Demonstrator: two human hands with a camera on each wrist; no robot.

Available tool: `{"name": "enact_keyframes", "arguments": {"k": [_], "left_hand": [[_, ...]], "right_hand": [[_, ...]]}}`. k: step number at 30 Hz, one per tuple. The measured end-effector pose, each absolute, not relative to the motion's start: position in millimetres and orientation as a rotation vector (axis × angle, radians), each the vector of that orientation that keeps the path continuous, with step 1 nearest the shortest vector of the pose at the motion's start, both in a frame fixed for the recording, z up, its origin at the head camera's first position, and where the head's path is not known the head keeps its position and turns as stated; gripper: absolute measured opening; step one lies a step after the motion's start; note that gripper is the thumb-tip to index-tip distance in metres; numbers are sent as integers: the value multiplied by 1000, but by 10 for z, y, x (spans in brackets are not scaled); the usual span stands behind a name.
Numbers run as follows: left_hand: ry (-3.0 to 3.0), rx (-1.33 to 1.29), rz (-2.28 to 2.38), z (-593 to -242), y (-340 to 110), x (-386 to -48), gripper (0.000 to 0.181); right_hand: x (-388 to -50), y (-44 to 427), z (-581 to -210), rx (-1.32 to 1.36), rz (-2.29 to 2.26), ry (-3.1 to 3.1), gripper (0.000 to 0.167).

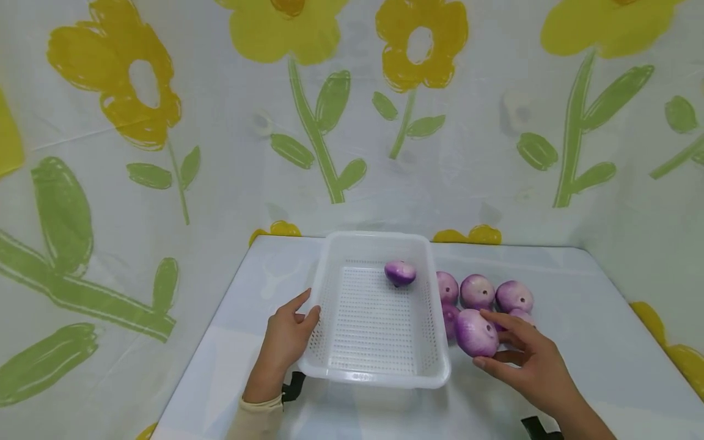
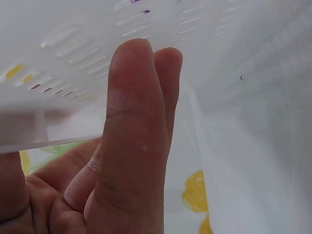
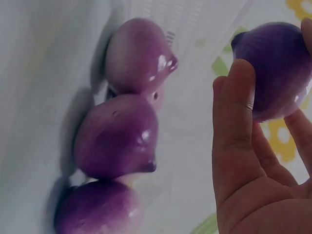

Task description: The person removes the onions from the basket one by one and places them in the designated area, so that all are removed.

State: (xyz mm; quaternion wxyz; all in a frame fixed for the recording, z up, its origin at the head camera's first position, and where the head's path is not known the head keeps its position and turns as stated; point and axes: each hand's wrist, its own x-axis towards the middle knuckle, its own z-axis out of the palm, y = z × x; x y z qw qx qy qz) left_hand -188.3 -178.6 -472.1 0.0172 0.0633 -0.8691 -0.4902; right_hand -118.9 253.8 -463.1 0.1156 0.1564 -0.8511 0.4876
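Observation:
A white plastic basket [image 1: 374, 376] with a slotted bottom stands in the middle in the head view. Its far right part holds one purple onion [image 1: 400, 272]. My left hand [image 1: 286, 336] grips the basket's left rim, its thumb by the edge; in the left wrist view the fingers lie close against the slotted wall. Between thumb and fingertips, my right hand [image 1: 525, 360] holds another purple onion [image 1: 476, 333], just right of the basket. In the right wrist view this held onion [image 3: 275, 70] is raised beside the others, its pointed end facing left.
Several more purple onions [image 1: 477, 291] sit clustered along the basket's right side on the white table [image 1: 583, 342]. Behind the table hangs a curtain [image 1: 467, 171] with yellow flowers and green leaves.

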Motion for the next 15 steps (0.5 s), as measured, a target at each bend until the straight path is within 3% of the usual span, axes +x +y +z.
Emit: {"name": "enact_keyframes", "arguments": {"k": [15], "left_hand": [[-2705, 226, -1551, -4708, -1776, -1883, 60]], "right_hand": [[-1215, 2645, -4921, 474, 1366, -2567, 80]]}}
